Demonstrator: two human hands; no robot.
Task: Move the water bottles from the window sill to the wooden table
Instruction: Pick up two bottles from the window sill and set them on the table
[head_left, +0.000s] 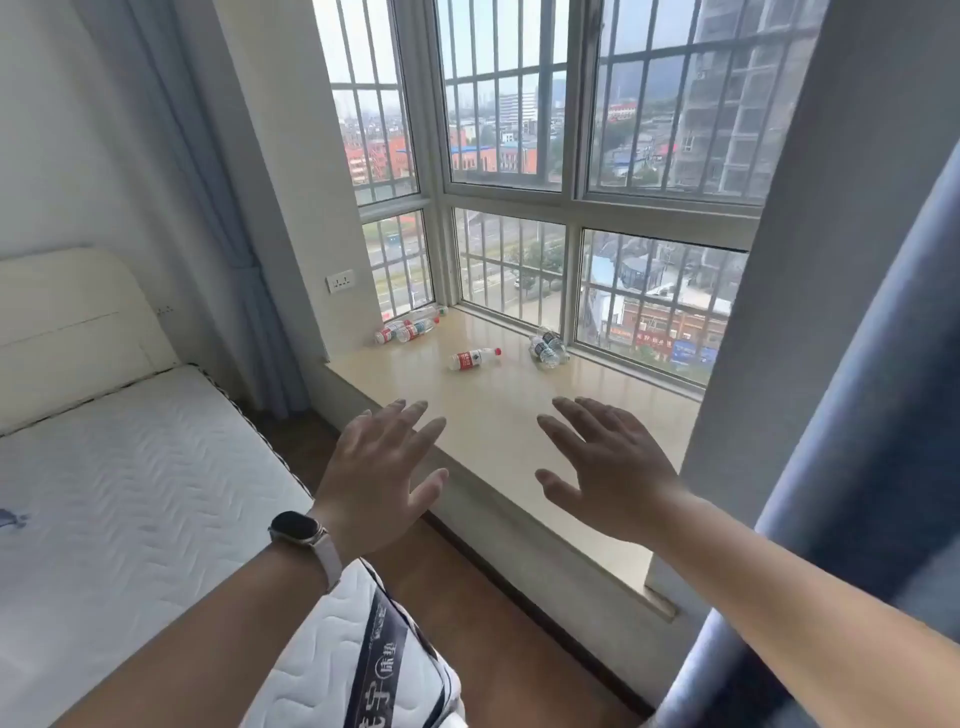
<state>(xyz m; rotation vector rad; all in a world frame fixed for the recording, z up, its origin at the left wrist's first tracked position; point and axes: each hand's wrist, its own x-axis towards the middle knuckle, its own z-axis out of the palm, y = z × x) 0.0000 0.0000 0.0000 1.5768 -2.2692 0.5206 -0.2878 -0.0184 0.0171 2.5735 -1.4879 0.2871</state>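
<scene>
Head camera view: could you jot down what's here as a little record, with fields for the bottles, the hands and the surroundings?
sill: glossy beige window sill
left group: red-labelled clear plastic bottles, lying in the far left corner
middle: single red-labelled clear bottle, lying alone
right group: dark-labelled clear bottles, by the glass
left hand: open, empty, watch on wrist
right hand: open, empty
nearby: white quilted mattress, blue curtain
wooden table: not in view

- Bedroom in a high-rise flat.
- Bare quilted mattress (130, 467) on a bed with a cream padded headboard (67, 312).
- Blue curtains (857, 467) framing a barred bay window (519, 156) above a city street.
- Wall socket (340, 281) beside the sill.
</scene>
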